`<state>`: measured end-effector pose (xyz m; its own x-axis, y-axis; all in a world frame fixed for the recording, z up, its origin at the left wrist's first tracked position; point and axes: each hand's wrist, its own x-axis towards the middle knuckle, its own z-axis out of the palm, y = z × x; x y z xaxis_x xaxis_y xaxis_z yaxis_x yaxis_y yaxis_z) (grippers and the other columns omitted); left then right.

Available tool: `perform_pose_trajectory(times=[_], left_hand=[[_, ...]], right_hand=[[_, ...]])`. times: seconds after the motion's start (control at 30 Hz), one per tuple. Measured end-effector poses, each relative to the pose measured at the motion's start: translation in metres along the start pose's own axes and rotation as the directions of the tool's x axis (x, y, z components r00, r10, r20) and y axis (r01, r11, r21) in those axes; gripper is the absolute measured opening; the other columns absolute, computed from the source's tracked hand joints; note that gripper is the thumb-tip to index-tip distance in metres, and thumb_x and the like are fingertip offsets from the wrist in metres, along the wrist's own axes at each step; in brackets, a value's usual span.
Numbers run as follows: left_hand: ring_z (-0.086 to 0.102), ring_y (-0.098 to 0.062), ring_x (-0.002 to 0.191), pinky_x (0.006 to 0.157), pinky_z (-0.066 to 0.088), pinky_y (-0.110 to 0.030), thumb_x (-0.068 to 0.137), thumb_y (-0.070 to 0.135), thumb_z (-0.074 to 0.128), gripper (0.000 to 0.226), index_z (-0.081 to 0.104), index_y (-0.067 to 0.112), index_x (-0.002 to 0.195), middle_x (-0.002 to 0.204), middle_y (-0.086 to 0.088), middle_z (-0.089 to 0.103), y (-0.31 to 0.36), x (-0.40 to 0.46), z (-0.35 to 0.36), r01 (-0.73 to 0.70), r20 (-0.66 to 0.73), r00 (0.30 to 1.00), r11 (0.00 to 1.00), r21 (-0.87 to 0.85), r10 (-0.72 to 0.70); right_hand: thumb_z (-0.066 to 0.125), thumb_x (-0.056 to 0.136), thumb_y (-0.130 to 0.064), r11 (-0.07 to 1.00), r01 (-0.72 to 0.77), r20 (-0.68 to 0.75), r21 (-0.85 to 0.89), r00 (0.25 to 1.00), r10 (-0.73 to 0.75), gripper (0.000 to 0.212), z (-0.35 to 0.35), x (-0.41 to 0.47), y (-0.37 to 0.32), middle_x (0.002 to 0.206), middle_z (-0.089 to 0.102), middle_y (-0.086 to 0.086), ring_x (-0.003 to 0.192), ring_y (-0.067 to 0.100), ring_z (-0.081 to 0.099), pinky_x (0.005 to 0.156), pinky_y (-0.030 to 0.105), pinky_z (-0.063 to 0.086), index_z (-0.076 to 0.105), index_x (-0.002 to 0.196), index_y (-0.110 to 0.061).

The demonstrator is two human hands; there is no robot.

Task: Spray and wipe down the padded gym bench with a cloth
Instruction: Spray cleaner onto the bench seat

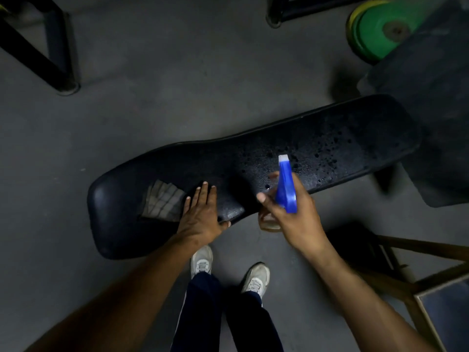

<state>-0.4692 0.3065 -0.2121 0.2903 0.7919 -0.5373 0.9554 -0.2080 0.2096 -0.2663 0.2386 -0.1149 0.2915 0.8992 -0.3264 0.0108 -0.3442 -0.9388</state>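
The one spray bottle (284, 191), with its blue trigger head, is gripped in the right hand (291, 214), which hides most of its clear body. The left hand (200, 212) lies flat, fingers straight, on the droplet-speckled padded bench (330, 148), touching one folded grey cloth (162, 199).

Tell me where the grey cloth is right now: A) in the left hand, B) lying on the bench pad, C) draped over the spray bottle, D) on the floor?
B: the cloth lies flat on the bench pad, just beside the left hand.
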Motion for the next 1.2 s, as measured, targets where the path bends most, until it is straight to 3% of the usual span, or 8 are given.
perform_pose_trajectory(times=[0.1, 0.2, 0.4, 0.5, 0.77, 0.9, 1.0, 1.2], left_hand=[[-0.004, -0.023, 0.154, 0.124, 0.0, -0.044, 0.083, 0.058, 0.063, 0.106, 0.002, 0.016, 0.159, 0.167, -0.006, -0.009, -0.017, -0.005, -0.005, 0.027, -0.046, 0.999, 1.0, -0.009, -0.028], [-0.003, -0.024, 0.154, 0.124, 0.001, -0.045, 0.082, 0.058, 0.064, 0.105, 0.006, 0.016, 0.159, 0.167, -0.007, -0.007, -0.038, -0.005, -0.01, 0.044, -0.127, 0.991, 0.999, 0.009, -0.042], [0.002, -0.027, 0.154, 0.124, 0.003, -0.047, 0.082, 0.058, 0.065, 0.102, 0.013, 0.015, 0.158, 0.167, -0.009, 0.001, -0.077, 0.0, -0.016, 0.097, -0.212, 0.973, 0.995, 0.001, -0.094], [0.003, -0.027, 0.154, 0.124, 0.003, -0.046, 0.082, 0.058, 0.065, 0.102, 0.014, 0.015, 0.158, 0.167, -0.009, 0.003, -0.089, 0.002, -0.017, 0.109, -0.212, 0.971, 0.994, -0.01, -0.108], [0.01, -0.033, 0.152, 0.123, 0.008, -0.051, 0.079, 0.06, 0.063, 0.103, 0.013, 0.015, 0.157, 0.165, -0.015, 0.009, -0.111, 0.009, -0.02, 0.236, -0.183, 0.952, 0.969, -0.074, -0.246], [0.021, -0.035, 0.148, 0.121, 0.016, -0.051, 0.079, 0.059, 0.064, 0.101, 0.014, 0.016, 0.156, 0.162, -0.017, 0.017, -0.116, 0.012, -0.02, 0.28, -0.151, 0.943, 0.952, -0.12, -0.296], [0.031, -0.036, 0.141, 0.116, 0.026, -0.05, 0.08, 0.058, 0.065, 0.098, 0.015, 0.017, 0.155, 0.155, -0.016, 0.028, -0.115, 0.014, -0.022, 0.281, -0.149, 0.943, 0.952, -0.124, -0.297], [0.038, -0.038, 0.133, 0.109, 0.033, -0.053, 0.08, 0.063, 0.062, 0.092, 0.023, 0.018, 0.151, 0.147, -0.018, 0.036, -0.112, 0.013, -0.027, 0.319, -0.19, 0.92, 0.937, -0.141, -0.342]], right_hand=[[0.083, 0.09, -0.01, 0.996, 0.088, 0.017, -0.005, 0.996, -0.088, 0.037, 0.015, 0.017, -0.007, 0.082, 0.067, -0.003, 0.069, 0.006, 0.062, 0.065, 0.022, 0.056, 0.062, 0.114, -0.028], [0.084, 0.09, -0.02, 0.98, 0.184, 0.014, -0.073, 0.983, -0.184, 0.039, 0.035, 0.038, -0.011, 0.088, 0.07, -0.004, 0.082, 0.006, 0.067, 0.082, 0.032, 0.059, 0.061, 0.12, -0.03], [0.083, 0.089, -0.029, 0.968, 0.248, 0.02, -0.049, 0.969, -0.247, 0.04, 0.076, 0.067, -0.013, 0.096, 0.072, 0.006, 0.091, 0.025, 0.07, 0.084, 0.038, 0.06, 0.058, 0.12, -0.032], [0.083, 0.088, -0.031, 0.968, 0.241, 0.034, -0.073, 0.97, -0.239, 0.045, 0.087, 0.072, -0.008, 0.096, 0.072, 0.0, 0.093, 0.017, 0.072, 0.089, 0.038, 0.06, 0.059, 0.125, -0.023], [0.089, 0.085, -0.019, 0.968, 0.24, 0.052, -0.072, 0.97, -0.237, 0.059, 0.089, 0.073, -0.007, 0.108, 0.071, -0.002, 0.095, 0.015, 0.07, 0.092, 0.028, 0.057, 0.056, 0.135, -0.017], [0.091, 0.081, -0.009, 0.973, 0.224, 0.036, -0.062, 0.974, -0.222, 0.069, 0.088, 0.074, 0.0, 0.117, 0.065, -0.016, 0.088, -0.006, 0.063, 0.086, 0.018, 0.054, 0.054, 0.139, -0.014], [0.091, 0.079, -0.005, 0.972, 0.226, 0.026, -0.067, 0.974, -0.225, 0.069, 0.086, 0.075, 0.007, 0.118, 0.064, -0.025, 0.093, -0.009, 0.063, 0.088, 0.013, 0.05, 0.054, 0.137, -0.011], [0.093, 0.079, -0.015, 0.957, 0.271, 0.06, -0.101, 0.962, -0.266, 0.074, 0.083, 0.074, 0.008, 0.119, 0.059, -0.041, 0.118, 0.016, 0.065, 0.1, 0.022, 0.051, 0.052, 0.141, -0.017]])
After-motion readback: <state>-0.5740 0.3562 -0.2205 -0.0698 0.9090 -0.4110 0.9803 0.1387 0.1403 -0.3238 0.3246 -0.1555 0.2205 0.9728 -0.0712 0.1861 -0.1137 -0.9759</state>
